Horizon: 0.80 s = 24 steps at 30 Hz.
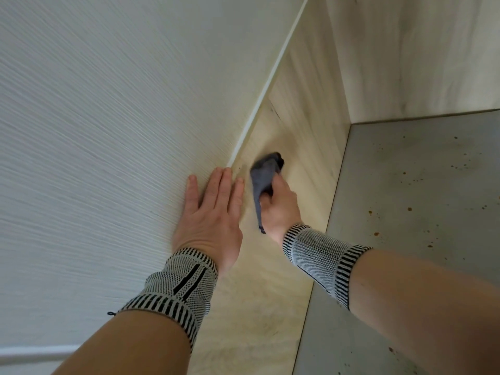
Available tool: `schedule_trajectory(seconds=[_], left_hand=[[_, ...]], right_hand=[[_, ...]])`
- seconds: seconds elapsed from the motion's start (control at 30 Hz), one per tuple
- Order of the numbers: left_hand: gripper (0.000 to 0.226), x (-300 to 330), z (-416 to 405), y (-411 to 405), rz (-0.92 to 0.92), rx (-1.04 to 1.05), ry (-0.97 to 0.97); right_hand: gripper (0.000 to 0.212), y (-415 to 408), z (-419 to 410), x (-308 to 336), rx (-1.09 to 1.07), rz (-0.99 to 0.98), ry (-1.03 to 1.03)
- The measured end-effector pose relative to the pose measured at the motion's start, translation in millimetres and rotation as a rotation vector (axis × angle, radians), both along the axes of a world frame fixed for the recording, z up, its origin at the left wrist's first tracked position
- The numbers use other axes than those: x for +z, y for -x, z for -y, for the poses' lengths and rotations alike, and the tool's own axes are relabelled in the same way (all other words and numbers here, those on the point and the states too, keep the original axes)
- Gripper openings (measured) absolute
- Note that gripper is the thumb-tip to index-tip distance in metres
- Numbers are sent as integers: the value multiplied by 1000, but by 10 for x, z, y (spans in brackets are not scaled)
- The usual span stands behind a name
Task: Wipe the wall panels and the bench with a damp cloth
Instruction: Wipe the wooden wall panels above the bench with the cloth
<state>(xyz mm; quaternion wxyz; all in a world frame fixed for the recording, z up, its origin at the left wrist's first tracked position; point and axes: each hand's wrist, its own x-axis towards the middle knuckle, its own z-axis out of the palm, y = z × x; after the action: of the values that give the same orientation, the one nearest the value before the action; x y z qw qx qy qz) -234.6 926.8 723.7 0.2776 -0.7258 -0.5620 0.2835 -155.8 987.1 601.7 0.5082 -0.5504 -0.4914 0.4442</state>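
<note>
The right hand grips a bunched grey cloth against the pale wood-look wall panel; the left hand lies flat, fingers straight, on the white textured wall. Bunched so tightly, the cloth could skip the corner trim.

The wall at 9 o'clock is white and matt, with a fine ribbed texture of thin parallel lines. A smooth white trim strip runs along its edge. The panels from 12 to 6 o'clock look like pale wood-grain laminate, smooth with a slight sheen and grey streaks. The floor at 3 o'clock is grey, matt and speckled with small brown spots. The cloth in the right hand is soft blue-grey fabric, creased and matt. Both wrists wear knitted bands, black-and-white woven with ribbed striped edges; the left hand lies flat on the ribbed wall.
</note>
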Motion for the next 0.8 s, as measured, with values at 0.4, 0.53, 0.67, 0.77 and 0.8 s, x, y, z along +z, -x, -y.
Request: schedule_trajectory(seconds=[0.4, 0.53, 0.67, 0.77, 0.8], left_hand=[[70, 2, 1, -12, -36, -3, -3], [69, 29, 0, -29, -59, 8, 42], [68, 21, -5, -31, -87, 22, 46], [67, -2, -8, -25, -85, 30, 32], [67, -7, -7, -22, -84, 35, 31]], right_hand=[[43, -194, -516, 312, -28, 2, -56], [43, 78, 356, -16, 113, 34, -172], [48, -32, -116, -117, 62, -23, -68], [43, -140, -492, -121, -8, -75, 115], [42, -119, -445, -112, -8, -95, 130]])
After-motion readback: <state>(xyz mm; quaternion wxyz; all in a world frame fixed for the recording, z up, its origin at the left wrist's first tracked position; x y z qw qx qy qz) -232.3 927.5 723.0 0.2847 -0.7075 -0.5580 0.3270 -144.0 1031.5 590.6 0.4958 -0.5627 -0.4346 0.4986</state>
